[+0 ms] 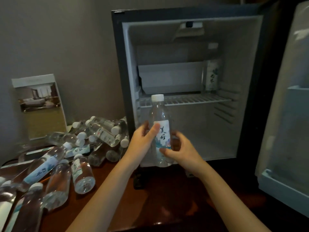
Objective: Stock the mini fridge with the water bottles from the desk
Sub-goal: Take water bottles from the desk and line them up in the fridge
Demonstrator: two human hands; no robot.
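Fridge [189, 15] stands on the desk [150, 206], door [284, 114] swung wide to the right. We note one bottle [161, 131] held upright in front of the open lower compartment, white cap on, label facing us.

Left hand [142, 141] grips the bottle from the left at mid-height: thumb [154, 129] laid across the label's edge, the other fingers curled round behind. Right hand [180, 151] grips it lower down from the right, thumb [164, 150] pressed on the label's bottom, fingers wrapped round the far side (their tips are hidden from us).

Inside, a wire shelf [184, 99] carries a second bottle [212, 74], upright at the back right, beside a white box [170, 77].

Left of the fridge we count no exact number, but a loose pile [66, 156] of bottles lies on its side across the desk, caps pointing every way. Behind the pile a photo card [40, 106] leans against the wall.
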